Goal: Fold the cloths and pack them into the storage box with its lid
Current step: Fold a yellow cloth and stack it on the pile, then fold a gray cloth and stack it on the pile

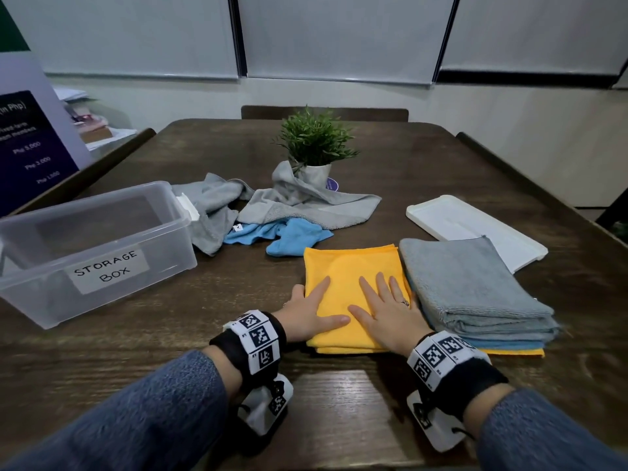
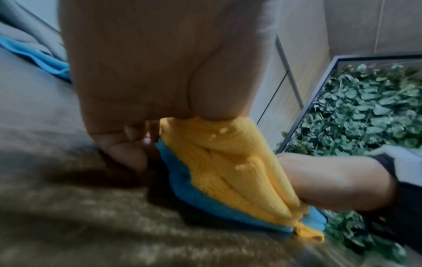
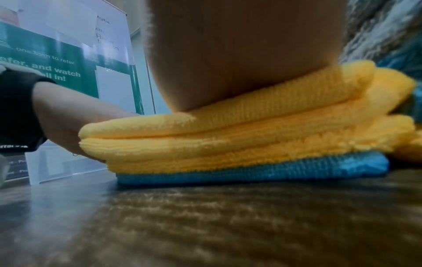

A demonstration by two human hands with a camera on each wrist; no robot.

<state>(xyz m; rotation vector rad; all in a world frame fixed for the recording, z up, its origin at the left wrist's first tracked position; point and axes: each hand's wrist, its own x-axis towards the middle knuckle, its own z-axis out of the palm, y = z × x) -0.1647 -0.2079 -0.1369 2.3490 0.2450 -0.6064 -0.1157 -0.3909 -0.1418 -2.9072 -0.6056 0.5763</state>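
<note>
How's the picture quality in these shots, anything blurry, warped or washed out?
Head view: sharp in the middle, on the yellow cloth and both hands; wide-angle bend curves the table edges and blinds. Left wrist view: soft, motion-smeared tabletop; the left hand fills the top, dim. Right wrist view: cloth edges fairly crisp, near tabletop blurred, the right hand dark and close.

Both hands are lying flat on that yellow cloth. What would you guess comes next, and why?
Probably lift the folded yellow cloth onto the folded pile beside it. It looks neatly squared under the left hand and right hand, and crumpled cloths still wait.
</note>
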